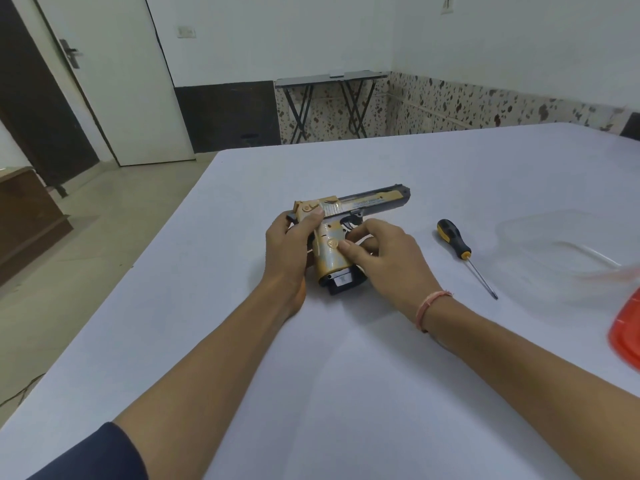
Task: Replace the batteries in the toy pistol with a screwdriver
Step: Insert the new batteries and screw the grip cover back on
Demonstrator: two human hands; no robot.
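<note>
Two hands [289, 244] [381, 252] on one toy pistol [346, 233], one screwdriver [462, 252] beside.

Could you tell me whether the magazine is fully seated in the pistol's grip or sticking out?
Sticking out: the black magazine protrudes below the base of the pistol grip, which both hands hold.

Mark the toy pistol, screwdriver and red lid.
toy pistol [372, 201], head view, on the slide.
screwdriver [453, 238], head view, on the handle.
red lid [627, 336], head view, on its visible edge part.
</note>
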